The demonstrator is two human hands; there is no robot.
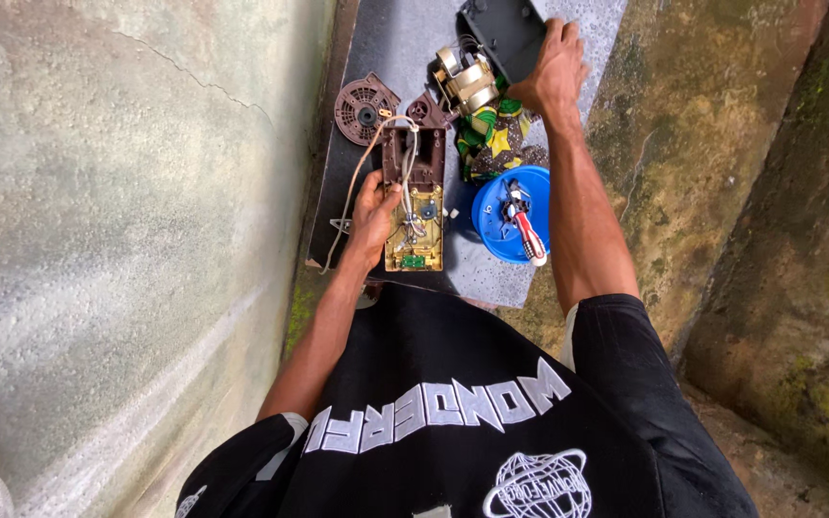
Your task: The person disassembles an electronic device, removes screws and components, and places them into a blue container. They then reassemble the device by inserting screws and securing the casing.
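On grey slab: left hand (373,213) grips opened brown casing (414,201), wiring exposed; right hand (551,75) grips black cover (502,35).

The person wears a black short-sleeved T-shirt (453,384) of plain knit cloth, filling the lower middle of the frame. Across the chest runs a band of large white block lettering, seen upside down from the head camera, and below it, near the bottom edge, sits a white line-drawn globe emblem (537,484) crossed by a lettered ribbon. Both sleeves end above the elbow; the one at lower left shows a small white mark near its hem. The forearms are bare, and the left hand (372,216) and right hand (554,72) carry no gloves, rings or watch.
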